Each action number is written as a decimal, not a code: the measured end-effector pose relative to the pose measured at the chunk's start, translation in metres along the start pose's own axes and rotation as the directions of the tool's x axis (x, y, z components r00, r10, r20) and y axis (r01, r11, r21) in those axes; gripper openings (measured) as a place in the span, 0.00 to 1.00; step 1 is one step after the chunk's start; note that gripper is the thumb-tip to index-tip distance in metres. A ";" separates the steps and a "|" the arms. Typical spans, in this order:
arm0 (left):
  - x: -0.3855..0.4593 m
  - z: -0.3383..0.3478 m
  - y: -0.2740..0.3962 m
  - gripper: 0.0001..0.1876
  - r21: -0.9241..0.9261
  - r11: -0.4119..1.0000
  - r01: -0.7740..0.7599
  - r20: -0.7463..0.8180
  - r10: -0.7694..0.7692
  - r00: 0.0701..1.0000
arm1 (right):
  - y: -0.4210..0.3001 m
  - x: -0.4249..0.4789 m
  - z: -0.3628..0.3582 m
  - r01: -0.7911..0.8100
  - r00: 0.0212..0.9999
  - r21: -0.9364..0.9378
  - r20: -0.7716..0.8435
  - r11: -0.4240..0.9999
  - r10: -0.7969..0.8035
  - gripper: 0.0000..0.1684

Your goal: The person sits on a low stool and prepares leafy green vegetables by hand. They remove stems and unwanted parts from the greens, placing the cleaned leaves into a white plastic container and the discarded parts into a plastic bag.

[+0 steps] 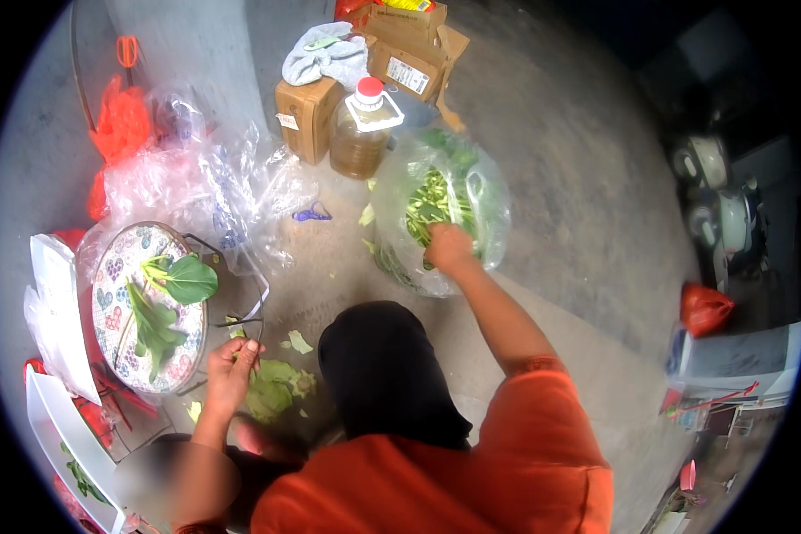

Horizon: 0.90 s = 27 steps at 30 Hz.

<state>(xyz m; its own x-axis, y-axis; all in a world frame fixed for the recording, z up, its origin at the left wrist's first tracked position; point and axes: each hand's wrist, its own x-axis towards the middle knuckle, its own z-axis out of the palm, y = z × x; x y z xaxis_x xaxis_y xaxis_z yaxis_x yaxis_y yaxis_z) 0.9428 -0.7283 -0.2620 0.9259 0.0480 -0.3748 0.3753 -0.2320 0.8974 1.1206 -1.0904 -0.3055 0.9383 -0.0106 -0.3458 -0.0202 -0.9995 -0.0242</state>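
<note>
My right hand (450, 247) reaches into an open clear plastic bag (494, 200) of leafy greens. Its fingers touch the pale green stems (434, 200), but their tips are hidden, so I cannot tell whether they grip any. My left hand (230, 370) is low on the left with thumb and fingers drawn together, by a thin dark frame (262, 310). Whether it pinches anything is unclear. Beside it is a round stool-like seat (110, 320) with a heart-patterned cover. Two separate pieces lie on the seat, a broad-leaved green (192, 279) and a longer leafy green (152, 330).
Discarded leaves (274, 387) lie on the floor between my left hand and my knee (380, 360). Beyond the bag stand an oil jug (360, 143) with a red cap and cardboard boxes (310, 120). Crumpled clear plastic (233, 180) spreads behind the seat. A white bin (67, 427) holds some greens.
</note>
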 end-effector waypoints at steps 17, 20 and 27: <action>0.006 -0.001 -0.002 0.15 -0.012 1.000 -0.014 0.010 0.014 1.000 | 0.051 0.037 -0.065 0.130 0.983 -0.102 -0.118 0.986 -0.142 0.35; 0.012 0.002 -0.003 0.15 -0.004 1.000 0.028 0.058 -0.028 0.998 | 0.064 0.053 -0.036 0.246 0.958 -0.172 -0.109 0.954 -0.267 0.52; 0.013 0.004 -0.007 0.15 0.009 1.000 -0.021 0.039 0.021 0.999 | 0.048 0.063 -0.064 0.272 0.962 -0.399 0.091 0.876 -0.257 0.64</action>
<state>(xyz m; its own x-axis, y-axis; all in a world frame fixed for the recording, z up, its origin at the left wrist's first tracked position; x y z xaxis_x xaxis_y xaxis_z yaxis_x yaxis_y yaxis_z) 0.9524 -0.7296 -0.2741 0.9310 0.0056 -0.3650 0.3555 -0.2415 0.9030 1.2007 -1.1407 -0.2687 0.8764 0.2497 -0.4119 0.3753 -0.8900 0.2589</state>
